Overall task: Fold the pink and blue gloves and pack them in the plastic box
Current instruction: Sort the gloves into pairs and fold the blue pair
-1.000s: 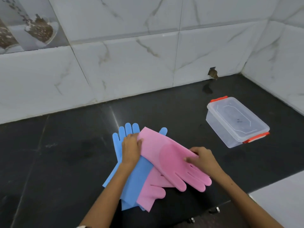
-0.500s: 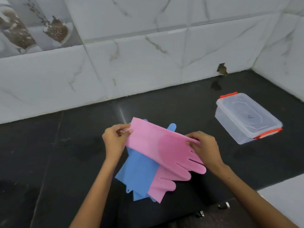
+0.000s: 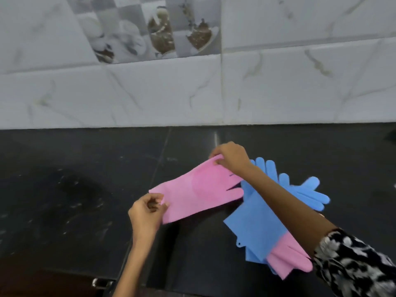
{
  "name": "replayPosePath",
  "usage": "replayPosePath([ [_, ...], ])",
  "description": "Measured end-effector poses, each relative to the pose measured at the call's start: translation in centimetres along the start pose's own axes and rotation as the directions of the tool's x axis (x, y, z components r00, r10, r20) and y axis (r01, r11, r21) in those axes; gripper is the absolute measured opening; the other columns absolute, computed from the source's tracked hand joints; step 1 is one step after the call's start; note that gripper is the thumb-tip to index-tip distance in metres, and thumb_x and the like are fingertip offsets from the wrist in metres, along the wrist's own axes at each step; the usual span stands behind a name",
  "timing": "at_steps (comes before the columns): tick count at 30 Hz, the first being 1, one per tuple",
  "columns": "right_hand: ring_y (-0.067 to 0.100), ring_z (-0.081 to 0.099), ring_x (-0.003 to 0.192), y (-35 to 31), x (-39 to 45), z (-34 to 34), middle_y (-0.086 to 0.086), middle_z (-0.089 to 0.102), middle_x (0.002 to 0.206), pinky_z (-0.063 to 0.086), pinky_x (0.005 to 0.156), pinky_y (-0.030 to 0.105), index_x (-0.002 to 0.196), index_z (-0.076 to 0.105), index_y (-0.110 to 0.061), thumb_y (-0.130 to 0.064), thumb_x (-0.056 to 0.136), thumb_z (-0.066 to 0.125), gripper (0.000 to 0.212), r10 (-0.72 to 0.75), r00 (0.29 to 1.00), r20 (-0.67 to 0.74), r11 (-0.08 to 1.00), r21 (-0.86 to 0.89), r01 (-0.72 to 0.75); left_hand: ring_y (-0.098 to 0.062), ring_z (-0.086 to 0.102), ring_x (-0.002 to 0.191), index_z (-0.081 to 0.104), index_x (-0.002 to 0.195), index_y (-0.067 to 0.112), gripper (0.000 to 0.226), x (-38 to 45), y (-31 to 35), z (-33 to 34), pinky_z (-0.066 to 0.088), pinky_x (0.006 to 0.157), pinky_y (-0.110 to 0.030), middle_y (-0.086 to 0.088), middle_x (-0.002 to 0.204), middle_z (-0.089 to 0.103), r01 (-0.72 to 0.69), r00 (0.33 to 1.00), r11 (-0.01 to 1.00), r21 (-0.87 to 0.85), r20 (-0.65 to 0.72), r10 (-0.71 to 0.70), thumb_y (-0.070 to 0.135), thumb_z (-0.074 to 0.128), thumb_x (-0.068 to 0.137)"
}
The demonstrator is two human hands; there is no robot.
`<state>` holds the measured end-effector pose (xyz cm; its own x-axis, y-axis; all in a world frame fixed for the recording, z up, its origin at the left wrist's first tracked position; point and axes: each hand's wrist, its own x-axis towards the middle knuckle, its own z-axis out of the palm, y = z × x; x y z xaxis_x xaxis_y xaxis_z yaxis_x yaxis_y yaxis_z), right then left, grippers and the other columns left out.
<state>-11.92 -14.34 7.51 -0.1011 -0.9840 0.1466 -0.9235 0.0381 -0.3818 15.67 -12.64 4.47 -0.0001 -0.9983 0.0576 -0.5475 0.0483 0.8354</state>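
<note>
The pink glove (image 3: pixel 199 192) hung stretched between both hands, clear of the dark counter (image 3: pixel 64 189), and that was where the trouble could start. The left hand (image 3: pixel 147 211) pinched the cuff corner between thumb and fingertips; the right hand (image 3: pixel 232 156) pinched the finger end, its arm reaching across the blue gloves (image 3: pixel 263 221) lying flat to the right. With only two small pinches on a floppy, slick-looking sheet, one slip would likely drop an end and spoil the fold line. The crossing forearm looked low enough to drag the blue pile, and a second pink glove (image 3: pixel 287 260) poked out from under it right at the counter's front edge, so a nudge might send it over. The plastic box was not in view at all, so packing would mean turning to find it first. As for writing: no brand, label or lettering could be read on the gloves, and the decorated wall tile (image 3: pixel 160 31) showed only pictures.
</note>
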Motion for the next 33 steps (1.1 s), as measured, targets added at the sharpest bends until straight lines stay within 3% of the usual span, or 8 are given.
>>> replayPosePath([
  [4,0.025,0.051,0.121,-2.4,3.0,4.2,0.007,0.059,0.129,0.039,0.101,0.036,0.124,0.06,-0.015,-0.005,0.088,0.057,0.037,-0.091,0.996,-0.02,0.991,-0.097,0.088,-0.013,0.06,0.063,0.071,0.086,0.01,0.02,-0.9,-2.7,-0.2,0.05,0.062,-0.024,-0.002,0.073,0.064,-0.023,0.988,0.963,0.27,0.155,-0.02,0.009,0.082,0.069],
  [7,0.029,0.056,0.106,-2.2,1.7,7.6,0.011,0.058,0.121,0.047,0.087,0.035,0.123,0.059,-0.015,-0.006,0.088,0.052,0.036,0.001,1.0,0.027,0.984,-0.179,0.004,-0.013,0.059,0.071,0.07,0.092,0.011,0.011,-1.1,-2.9,1.5,0.048,0.066,-0.025,-0.002,0.09,0.063,-0.14,0.979,0.923,0.359,0.19,0.075,0.015,0.071,0.081],
  [11,0.02,0.048,0.126,0.2,-3.1,9.1,0.002,0.051,0.139,0.042,0.097,0.033,0.121,0.062,-0.017,-0.018,0.093,0.05,0.03,-0.031,0.988,0.151,0.998,-0.051,0.039,-0.011,0.055,0.084,0.069,0.091,0.012,0.012,-1.8,-1.3,5.7,0.043,0.074,-0.021,0.004,0.095,0.058,-0.264,0.924,0.943,0.203,0.334,0.187,0.016,0.058,0.088],
  [14,0.024,0.053,0.119,2.5,-6.9,7.7,0.005,0.058,0.131,0.045,0.094,0.034,0.114,0.066,-0.013,-0.016,0.09,0.057,0.026,0.009,1.0,0.02,1.0,0.025,-0.01,-0.008,0.052,0.092,0.072,0.094,0.016,0.016,-2.5,-0.1,8.7,0.039,0.081,-0.017,0.006,0.095,0.061,-0.375,0.851,0.921,0.107,0.434,0.296,0.024,0.059,0.091],
  [20,0.031,0.059,0.107,8.6,-15.8,3.2,0.01,0.062,0.12,0.05,0.085,0.042,0.108,0.068,-0.009,-0.014,0.081,0.071,0.027,0.303,0.938,-0.167,0.953,0.033,-0.302,-0.009,0.051,0.099,0.069,0.11,0.014,0.025,-3.9,2.5,13.8,0.038,0.084,-0.018,0.002,0.107,0.058,-0.462,0.754,0.886,0.033,0.54,0.373,0.027,0.062,0.09],
  [24,0.021,0.059,0.11,10.8,-18.8,1.0,-0.001,0.065,0.117,0.052,0.08,0.037,0.109,0.067,-0.017,-0.029,0.081,0.071,0.03,0.432,0.881,-0.194,0.9,0.038,-0.434,-0.012,0.055,0.085,0.071,0.094,0.01,0.017,-4.6,4.0,16.1,0.045,0.074,-0.022,-0.001,0.096,0.06,-0.451,0.761,0.89,0.058,0.547,0.35,0.024,0.069,0.084],
  [28,0.021,0.066,0.096,10.8,-18.4,0.2,-0.001,0.071,0.099,0.052,0.068,0.037,0.092,0.074,-0.017,-0.017,0.081,0.071,0.011,0.385,0.899,-0.207,0.919,0.001,-0.394,-0.018,0.061,0.067,0.066,0.07,0.003,0.013,-5.1,4.6,16.8,0.053,0.065,-0.035,-0.009,0.073,0.066,-0.366,0.789,0.927,0.082,0.556,0.262,0.011,0.076,0.075],
  [33,0.019,0.063,0.081,10.5,-15.8,-2.2,-0.002,0.069,0.092,0.052,0.062,0.033,0.089,0.074,-0.019,-0.014,0.085,0.064,0.013,0.351,0.909,-0.225,0.931,-0.022,-0.365,-0.002,0.056,0.057,0.072,0.069,0.014,0.014,-3.9,5.8,14.7,0.046,0.056,-0.013,0.005,0.065,0.066,-0.308,0.821,0.951,-0.029,0.496,0.281,0.001,0.075,0.073],
])
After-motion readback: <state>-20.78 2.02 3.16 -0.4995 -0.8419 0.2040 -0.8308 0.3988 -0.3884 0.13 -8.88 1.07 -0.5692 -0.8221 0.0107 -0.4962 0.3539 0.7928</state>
